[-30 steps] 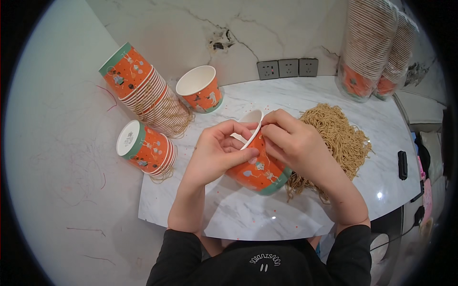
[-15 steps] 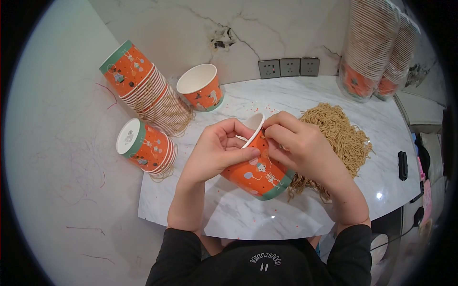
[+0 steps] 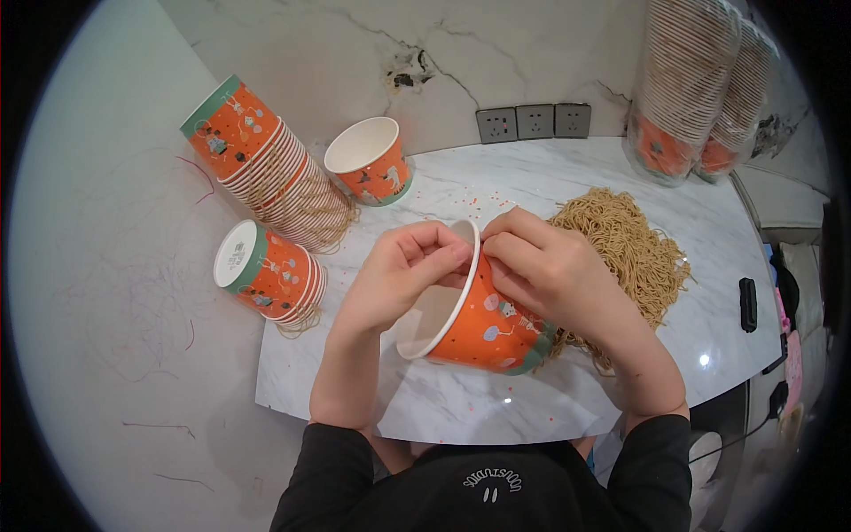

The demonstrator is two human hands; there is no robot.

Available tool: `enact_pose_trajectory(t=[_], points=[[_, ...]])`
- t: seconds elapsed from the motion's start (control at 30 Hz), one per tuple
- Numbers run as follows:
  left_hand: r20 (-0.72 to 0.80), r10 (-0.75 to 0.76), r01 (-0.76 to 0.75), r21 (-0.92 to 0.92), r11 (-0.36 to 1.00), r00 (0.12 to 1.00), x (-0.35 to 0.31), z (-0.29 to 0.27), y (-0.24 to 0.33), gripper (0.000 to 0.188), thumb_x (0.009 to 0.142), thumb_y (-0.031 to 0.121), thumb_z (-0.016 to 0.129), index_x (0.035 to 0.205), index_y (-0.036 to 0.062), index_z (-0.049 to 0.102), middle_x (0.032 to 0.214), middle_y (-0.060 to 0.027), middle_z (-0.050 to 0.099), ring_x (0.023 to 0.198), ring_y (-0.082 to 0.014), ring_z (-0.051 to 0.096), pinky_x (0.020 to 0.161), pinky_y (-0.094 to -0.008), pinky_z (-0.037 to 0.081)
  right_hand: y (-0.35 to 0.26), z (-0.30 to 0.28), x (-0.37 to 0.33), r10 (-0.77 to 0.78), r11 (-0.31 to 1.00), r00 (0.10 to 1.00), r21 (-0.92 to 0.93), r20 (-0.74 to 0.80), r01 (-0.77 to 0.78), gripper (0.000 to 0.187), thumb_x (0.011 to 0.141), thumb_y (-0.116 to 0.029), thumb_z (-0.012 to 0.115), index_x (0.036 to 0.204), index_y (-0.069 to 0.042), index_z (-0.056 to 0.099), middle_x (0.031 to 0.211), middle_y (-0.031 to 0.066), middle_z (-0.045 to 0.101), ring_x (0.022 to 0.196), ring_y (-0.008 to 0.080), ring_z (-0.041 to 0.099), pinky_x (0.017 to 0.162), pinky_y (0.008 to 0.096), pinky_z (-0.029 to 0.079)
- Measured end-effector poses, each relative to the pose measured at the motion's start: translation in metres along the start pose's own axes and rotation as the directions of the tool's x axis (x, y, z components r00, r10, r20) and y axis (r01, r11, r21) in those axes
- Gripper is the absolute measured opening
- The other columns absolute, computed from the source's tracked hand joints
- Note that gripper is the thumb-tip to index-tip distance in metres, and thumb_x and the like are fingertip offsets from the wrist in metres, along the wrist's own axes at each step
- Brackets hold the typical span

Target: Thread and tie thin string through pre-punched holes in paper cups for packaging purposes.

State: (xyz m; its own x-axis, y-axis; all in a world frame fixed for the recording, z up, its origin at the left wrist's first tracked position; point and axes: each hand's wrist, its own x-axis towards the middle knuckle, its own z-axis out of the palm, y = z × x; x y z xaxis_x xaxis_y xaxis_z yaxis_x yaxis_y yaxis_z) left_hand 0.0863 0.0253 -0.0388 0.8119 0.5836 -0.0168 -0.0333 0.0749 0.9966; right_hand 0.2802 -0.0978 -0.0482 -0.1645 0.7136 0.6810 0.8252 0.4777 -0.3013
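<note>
An orange paper bucket [image 3: 483, 332] with a white rim and green base band lies tilted between my hands, its mouth toward the left. My left hand [image 3: 399, 270] has its thumb and fingers pinched together just inside the rim; whatever is between them is hidden. Against the outer wall, close to the same part of the rim, the fingers of my right hand [image 3: 541, 266] are closed and bent. What they pinch cannot be made out. Partly behind my right hand and the bucket lies a heap of thin tan cords [image 3: 620, 253].
At the left stand a tall leaning stack of buckets [image 3: 284, 173] and a shorter upturned stack [image 3: 275, 275], both with cords hanging from them. A single bucket [image 3: 370, 164] stands by the wall sockets [image 3: 534, 122]. Wrapped stacks [image 3: 683, 89] stand back right; a black object [image 3: 748, 306] lies near the right edge.
The bucket has turned, so its mouth opens more to the left and more of the inside shows. My left thumb has moved from the outer wall to inside the rim.
</note>
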Motion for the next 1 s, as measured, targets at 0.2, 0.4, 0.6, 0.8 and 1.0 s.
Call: enact_pose_trajectory(t=[0.2, 0.4, 0.6, 0.8, 1.0], points=[[0.008, 0.008, -0.008, 0.019, 1.0, 1.0, 0.004, -0.005, 0.0, 0.014, 0.09, -0.002, 0.071, 0.103, -0.0017, 0.067, 0.096, -0.0052, 0.071, 0.086, -0.0094, 0.07, 0.079, -0.0229, 0.057, 0.003, 0.007, -0.001, -0.036, 0.999, 0.999, 0.034, 0.015, 0.036, 0.015, 0.085, -0.007, 0.069, 0.096, -0.001, 0.061, 0.097, 0.0102, 0.06, 0.078, 0.0304, 0.068, 0.065, 0.04, 0.056], [-0.044, 0.05, -0.048, 0.058, 0.997, 0.998, 0.012, -0.006, -0.01, 0.024, 0.083, -0.008, 0.073, 0.103, 0.0004, 0.064, 0.094, -0.0043, 0.071, 0.084, -0.0074, 0.07, 0.077, -0.021, 0.057, 0.005, 0.011, -0.001, -0.037, 0.999, 0.999, 0.025, 0.012, 0.037, 0.021, 0.079, -0.005, 0.068, 0.1, -0.001, 0.063, 0.099, 0.0097, 0.061, 0.082, 0.0297, 0.069, 0.066, 0.0397, 0.057], [-0.083, 0.126, -0.12, 0.076, 0.99, 0.989, 0.014, -0.001, -0.015, 0.022, 0.08, -0.005, 0.074, 0.098, 0.0012, 0.063, 0.087, -0.0001, 0.067, 0.078, -0.0034, 0.064, 0.072, -0.0179, 0.053, 0.003, -0.004, 0.001, 0.043, 0.994, 0.994, -0.102, 0.096, -0.033, 0.016, 0.084, -0.005, 0.072, 0.099, -0.006, 0.069, 0.099, 0.0067, 0.069, 0.079, 0.0279, 0.071, 0.068, 0.0374, 0.057], [-0.102, 0.218, -0.183, 0.281, 0.942, 0.971, 0.006, -0.003, -0.01, 0.014, 0.077, -0.002, 0.072, 0.088, 0.003, 0.063, 0.082, 0.0048, 0.062, 0.072, 0.0003, 0.054, 0.066, -0.0156, 0.044, 0.015, -0.033, -0.002, 0.18, 0.979, 0.971, -0.123, 0.156, -0.162, 0.013, 0.083, -0.009, 0.072, 0.096, -0.009, 0.069, 0.086, 0.007, 0.069, 0.073, 0.0291, 0.068, 0.063, 0.0396, 0.052], [-0.039, 0.206, -0.188, 0.272, 0.944, 0.978, -0.01, 0.008, 0.002, 0.011, 0.078, -0.002, 0.071, 0.085, 0.0034, 0.064, 0.08, 0.006, 0.062, 0.073, -0.0002, 0.053, 0.066, -0.0171, 0.042, -0.006, -0.026, 0.004, 0.354, 0.934, 0.93, 0.016, 0.097, -0.357, 0.012, 0.09, -0.01, 0.067, 0.099, -0.002, 0.066, 0.085, 0.0121, 0.071, 0.075, 0.0311, 0.071, 0.068, 0.0398, 0.055]])
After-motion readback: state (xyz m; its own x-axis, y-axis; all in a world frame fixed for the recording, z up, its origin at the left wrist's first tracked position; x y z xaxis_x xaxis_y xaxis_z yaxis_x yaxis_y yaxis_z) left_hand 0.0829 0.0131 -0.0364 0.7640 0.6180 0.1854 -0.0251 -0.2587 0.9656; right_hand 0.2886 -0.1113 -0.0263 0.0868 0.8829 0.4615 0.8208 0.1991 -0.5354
